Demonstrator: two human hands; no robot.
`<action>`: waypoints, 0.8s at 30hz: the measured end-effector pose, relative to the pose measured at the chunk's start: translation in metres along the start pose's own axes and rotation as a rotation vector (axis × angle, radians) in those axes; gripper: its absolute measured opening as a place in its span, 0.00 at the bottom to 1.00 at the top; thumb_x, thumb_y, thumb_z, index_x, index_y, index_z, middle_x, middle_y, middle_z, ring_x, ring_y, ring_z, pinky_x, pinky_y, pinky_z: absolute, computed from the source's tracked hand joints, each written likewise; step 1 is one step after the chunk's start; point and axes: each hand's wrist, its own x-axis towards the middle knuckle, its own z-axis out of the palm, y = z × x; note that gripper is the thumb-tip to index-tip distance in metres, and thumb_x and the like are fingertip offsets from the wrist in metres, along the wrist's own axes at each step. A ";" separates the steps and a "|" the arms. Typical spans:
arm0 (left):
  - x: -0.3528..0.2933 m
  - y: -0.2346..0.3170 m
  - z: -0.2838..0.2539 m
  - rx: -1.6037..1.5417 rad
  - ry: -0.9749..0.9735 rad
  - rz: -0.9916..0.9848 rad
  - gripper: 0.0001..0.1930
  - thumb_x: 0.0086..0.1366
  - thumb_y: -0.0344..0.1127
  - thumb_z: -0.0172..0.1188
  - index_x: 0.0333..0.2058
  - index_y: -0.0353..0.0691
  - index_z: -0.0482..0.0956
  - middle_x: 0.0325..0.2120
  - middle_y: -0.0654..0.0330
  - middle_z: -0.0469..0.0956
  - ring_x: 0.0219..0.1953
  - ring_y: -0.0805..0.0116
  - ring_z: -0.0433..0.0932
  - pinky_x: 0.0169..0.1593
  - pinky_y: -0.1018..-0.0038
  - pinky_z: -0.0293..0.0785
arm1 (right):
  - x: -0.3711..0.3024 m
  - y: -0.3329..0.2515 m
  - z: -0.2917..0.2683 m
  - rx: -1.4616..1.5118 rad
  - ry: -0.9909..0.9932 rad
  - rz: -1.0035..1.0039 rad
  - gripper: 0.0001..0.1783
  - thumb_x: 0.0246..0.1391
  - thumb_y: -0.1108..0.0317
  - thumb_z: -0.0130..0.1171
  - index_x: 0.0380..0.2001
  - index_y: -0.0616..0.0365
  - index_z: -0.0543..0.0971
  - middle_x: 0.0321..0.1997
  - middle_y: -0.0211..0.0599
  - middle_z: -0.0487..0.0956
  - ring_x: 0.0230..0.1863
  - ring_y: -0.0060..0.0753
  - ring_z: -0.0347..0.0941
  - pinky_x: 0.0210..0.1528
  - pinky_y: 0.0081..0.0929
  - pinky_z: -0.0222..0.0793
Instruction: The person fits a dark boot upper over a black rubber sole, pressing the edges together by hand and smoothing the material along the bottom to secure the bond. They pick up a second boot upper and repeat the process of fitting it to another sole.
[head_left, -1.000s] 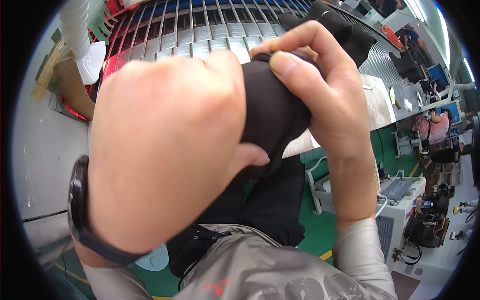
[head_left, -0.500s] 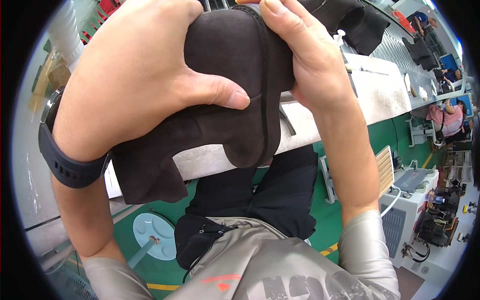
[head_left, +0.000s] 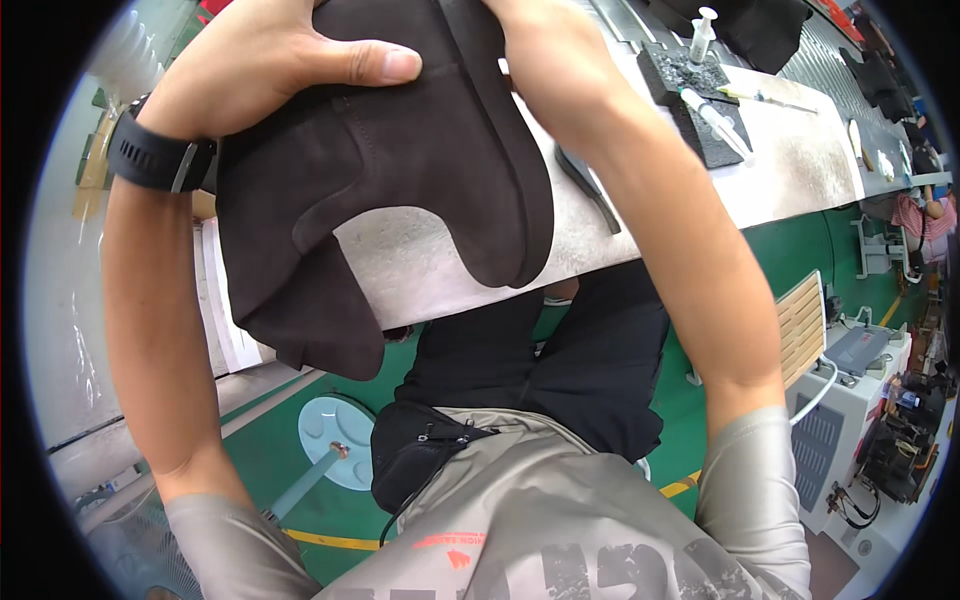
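A dark brown suede boot is tilted in the air over the pale worktop, its sole edge facing right and its shaft hanging to the lower left. My left hand wraps the boot from the left, the thumb pressed flat along its side. At the top edge, my right hand is at the sole side of the boot. Its fingers run out of the picture or behind the boot. A dark curved strip lies on the worktop below my right forearm.
A black foam block holds an upright syringe; another syringe lies across it. The worktop ends in front of my legs. A round blue stool stands at lower left, a grey machine at right. Another person sits far right.
Both hands and the boot have moved left and up. My right hand has slid partly out of the top edge. The foam block and syringes have come into fuller view.
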 end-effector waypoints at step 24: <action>-0.055 0.052 0.003 0.124 0.262 -0.052 0.32 0.50 0.48 0.85 0.43 0.27 0.83 0.31 0.55 0.86 0.35 0.70 0.84 0.44 0.69 0.81 | -0.102 -0.020 -0.026 -0.276 -0.176 -0.218 0.22 0.75 0.65 0.56 0.56 0.78 0.79 0.45 0.62 0.85 0.52 0.63 0.84 0.57 0.44 0.77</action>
